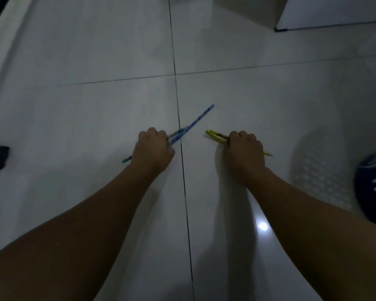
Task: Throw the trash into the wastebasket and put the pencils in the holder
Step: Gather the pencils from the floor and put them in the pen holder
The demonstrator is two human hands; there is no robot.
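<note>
While the left hand (153, 148) fists blue pencils (199, 118) pointing to one o'clock, the right hand (245, 148) clenches yellow pencils (215, 135) over the tiled floor (96, 105).

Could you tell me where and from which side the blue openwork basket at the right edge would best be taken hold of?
Probably by its rim, reaching from the left. Only the curved left side of the blue basket shows, its wall pierced with openings, and that side faces the right hand. That hand is closed on yellow pencils, so it would need freeing first.
</note>
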